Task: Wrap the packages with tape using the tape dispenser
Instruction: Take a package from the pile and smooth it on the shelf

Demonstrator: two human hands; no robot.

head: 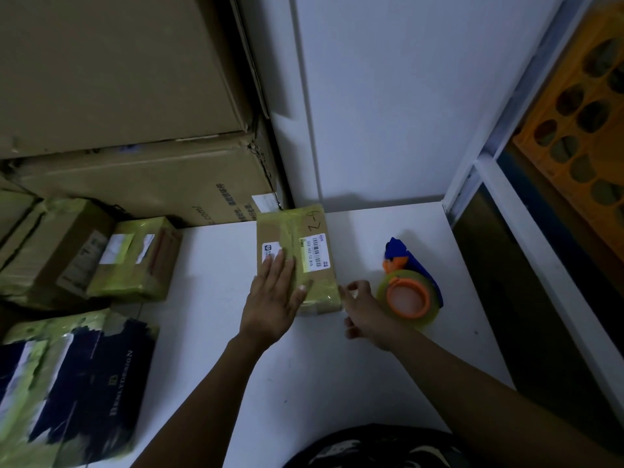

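On the white table (209, 332), the flat left hand (273, 298) is pressing the taped package (293, 228), the right hand (366, 310) curling at its corner, grip unclear.

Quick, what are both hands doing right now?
Left hand: open, pressing flat on the package.
Right hand: fingers curled at the package's corner; cannot tell if it holds anything.

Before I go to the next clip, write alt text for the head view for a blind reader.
A person's left hand presses flat on a tape-wrapped cardboard package on a white table, while the right hand, fingers curled, is at its near right corner. A tape dispenser lies right of that hand; more taped parcels sit at left.
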